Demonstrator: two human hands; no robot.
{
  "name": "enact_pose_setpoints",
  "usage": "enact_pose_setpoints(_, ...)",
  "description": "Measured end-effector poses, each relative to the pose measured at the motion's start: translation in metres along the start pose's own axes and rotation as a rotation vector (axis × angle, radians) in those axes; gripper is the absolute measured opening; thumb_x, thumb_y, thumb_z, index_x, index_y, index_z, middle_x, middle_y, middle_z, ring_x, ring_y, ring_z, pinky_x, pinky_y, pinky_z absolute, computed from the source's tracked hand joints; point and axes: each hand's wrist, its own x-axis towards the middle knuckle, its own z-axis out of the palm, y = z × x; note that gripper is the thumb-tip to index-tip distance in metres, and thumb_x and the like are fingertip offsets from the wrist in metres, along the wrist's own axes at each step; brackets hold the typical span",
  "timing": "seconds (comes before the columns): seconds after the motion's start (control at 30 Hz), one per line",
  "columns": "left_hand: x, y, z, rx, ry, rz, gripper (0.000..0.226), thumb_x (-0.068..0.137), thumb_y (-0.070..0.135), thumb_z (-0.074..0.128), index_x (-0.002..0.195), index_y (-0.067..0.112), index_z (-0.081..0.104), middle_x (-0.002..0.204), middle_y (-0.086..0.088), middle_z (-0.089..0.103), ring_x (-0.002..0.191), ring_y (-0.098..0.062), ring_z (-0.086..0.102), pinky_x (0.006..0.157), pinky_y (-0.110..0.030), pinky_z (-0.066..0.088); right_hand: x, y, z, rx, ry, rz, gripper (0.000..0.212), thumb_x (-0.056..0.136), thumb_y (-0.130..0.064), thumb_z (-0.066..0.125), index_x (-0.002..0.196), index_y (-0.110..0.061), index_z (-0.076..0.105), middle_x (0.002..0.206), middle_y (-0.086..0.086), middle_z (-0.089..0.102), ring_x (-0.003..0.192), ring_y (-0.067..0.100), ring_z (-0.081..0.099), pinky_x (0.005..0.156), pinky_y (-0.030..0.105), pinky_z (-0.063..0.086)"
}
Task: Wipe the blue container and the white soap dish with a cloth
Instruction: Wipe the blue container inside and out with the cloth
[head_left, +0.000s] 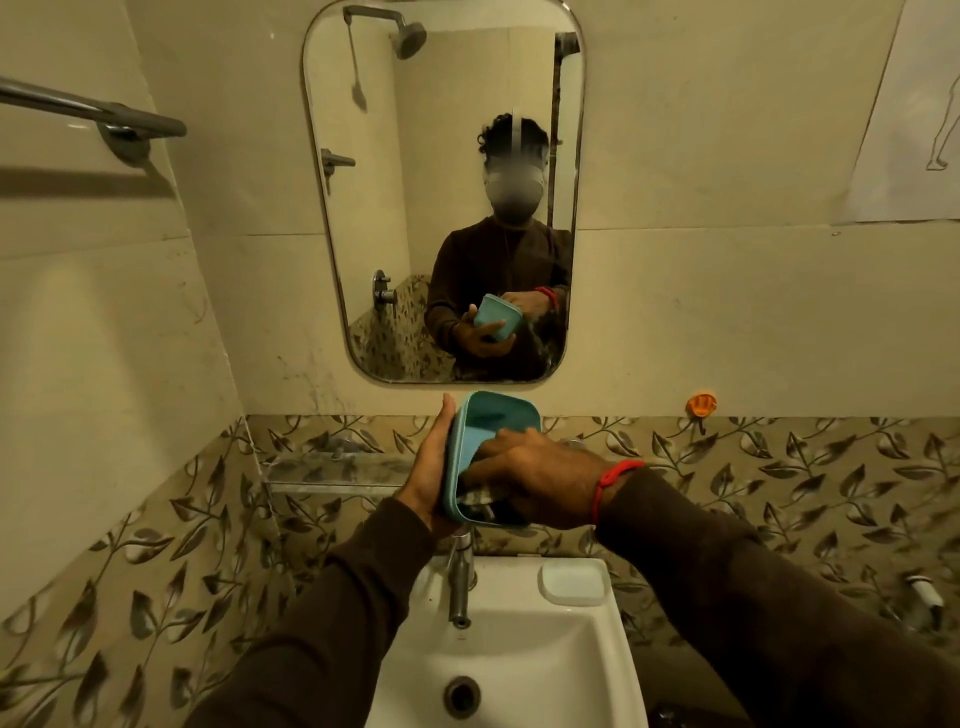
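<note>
The left hand (431, 467) grips the blue container (485, 431) from outside; the right hand (530, 478) presses a cloth (475, 498) inside. Push too hard and it could slip into the sink (597, 670).

Bathroom: sink (613, 639), mirror (363, 208), shower head (410, 39)

Hidden and cut off at the sink

Right hand (535, 478) is covering most of the cloth (475, 499) inside the blue container (480, 426); basin (519, 670) is running off the bottom edge; mirrored face is showing blurred.
</note>
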Motion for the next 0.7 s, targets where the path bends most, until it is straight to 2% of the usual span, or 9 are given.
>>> enact_pose_setpoints(0.1, 0.001, -0.006, -0.002, -0.033, -0.004, -0.043, 0.08, 0.093, 0.074, 0.039, 0.125, 0.007, 0.071, 0.123, -0.02, 0.071, 0.112, -0.035, 0.068, 0.094, -0.047, 0.056, 0.001, 0.004, -0.001, -0.005, -0.007, -0.035, 0.039, 0.089, -0.021, 0.068, 0.127, -0.025, 0.062, 0.115, 0.005, 0.062, 0.105, 0.02, 0.054, 0.083, 0.024, 0.034)
enact_pose_setpoints(0.23, 0.002, -0.011, 0.007, -0.127, -0.01, -0.045, 0.077, 0.092, 0.072, 0.044, 0.13, 0.01, 0.068, 0.13, -0.027, 0.065, 0.111, -0.04, 0.068, 0.095, -0.055, 0.054, 0.006, 0.007, -0.004, -0.152, 0.098, -0.017, 0.036, 0.084, -0.028, 0.072, 0.118, -0.023, 0.065, 0.103, 0.006, 0.059, 0.094, 0.023, 0.056, 0.074, 0.031, 0.041)
enact_pose_setpoints(0.33, 0.001, -0.012, 0.015, -0.106, 0.004, -0.034, 0.072, 0.091, 0.072, 0.047, 0.131, 0.015, 0.064, 0.12, -0.027, 0.071, 0.101, -0.041, 0.073, 0.084, -0.055, 0.059, 0.014, 0.017, -0.011, -0.235, 0.166, 0.051, 0.039, 0.085, -0.028, 0.071, 0.122, -0.018, 0.063, 0.11, 0.01, 0.06, 0.098, 0.028, 0.057, 0.079, 0.038, 0.048)
enact_pose_setpoints(0.43, 0.001, -0.01, 0.018, -0.063, 0.005, -0.049, 0.074, 0.09, 0.075, 0.045, 0.132, 0.017, 0.061, 0.12, -0.026, 0.071, 0.1, -0.041, 0.074, 0.08, -0.054, 0.06, 0.022, 0.025, -0.015, -0.336, 0.253, 0.12, 0.036, 0.091, -0.03, 0.064, 0.124, -0.016, 0.062, 0.113, 0.012, 0.06, 0.099, 0.029, 0.056, 0.082, 0.04, 0.045)
enact_pose_setpoints(0.57, 0.003, 0.0, 0.015, -0.019, 0.017, 0.006, 0.073, 0.089, 0.076, 0.046, 0.134, 0.02, 0.061, 0.127, -0.024, 0.069, 0.113, -0.042, 0.068, 0.088, -0.057, 0.057, 0.028, 0.019, -0.005, -0.424, 0.312, 0.197, 0.038, 0.093, -0.033, 0.059, 0.125, -0.012, 0.057, 0.116, 0.013, 0.06, 0.099, 0.03, 0.055, 0.084, 0.041, 0.043)
enact_pose_setpoints(0.7, 0.003, 0.009, 0.007, 0.064, 0.036, 0.061, 0.07, 0.09, 0.077, 0.042, 0.131, 0.026, 0.065, 0.128, -0.019, 0.069, 0.117, -0.038, 0.067, 0.094, -0.057, 0.055, 0.032, 0.01, -0.004, -0.489, 0.253, 0.296, 0.042, 0.091, -0.034, 0.062, 0.127, -0.013, 0.054, 0.119, 0.01, 0.058, 0.105, 0.028, 0.052, 0.089, 0.041, 0.04)
